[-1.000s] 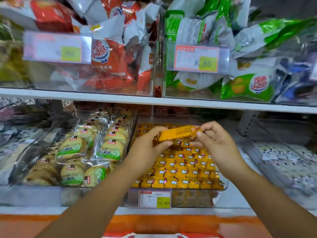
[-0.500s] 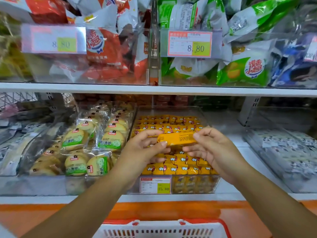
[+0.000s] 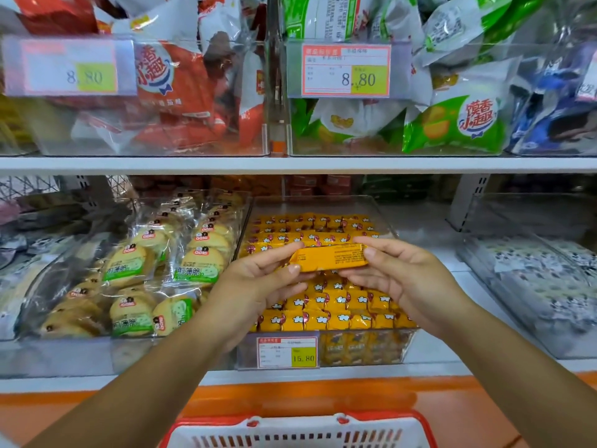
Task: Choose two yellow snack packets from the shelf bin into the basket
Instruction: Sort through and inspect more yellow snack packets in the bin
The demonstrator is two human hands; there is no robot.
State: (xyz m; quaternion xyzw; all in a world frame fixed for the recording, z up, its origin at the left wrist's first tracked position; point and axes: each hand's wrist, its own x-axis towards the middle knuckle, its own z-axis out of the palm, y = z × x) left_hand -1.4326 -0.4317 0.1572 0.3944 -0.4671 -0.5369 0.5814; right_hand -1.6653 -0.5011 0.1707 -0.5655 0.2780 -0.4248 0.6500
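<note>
A long yellow snack packet [image 3: 329, 257] is held level above the clear shelf bin [image 3: 384, 218], which is packed with rows of several yellow packets [image 3: 326, 315]. My left hand [image 3: 258, 282] pinches the packet's left end between thumb and fingers. My right hand [image 3: 397, 273] pinches its right end. The printed back of the packet faces me. The red-rimmed white basket [image 3: 297, 425] shows at the bottom edge, below my arms; what lies inside it is out of view.
A bin of round biscuit packs [image 3: 155, 270] stands to the left, and a bin of grey-white packs [image 3: 542, 279] to the right. The upper shelf [image 3: 290, 164] carries red and green snack bags behind price tags. An orange shelf edge [image 3: 290, 396] runs below.
Both hands have brought the yellow packet down and toward me, away from the back of the bin. The view has tilted lower, and the basket's rim has come into sight.
</note>
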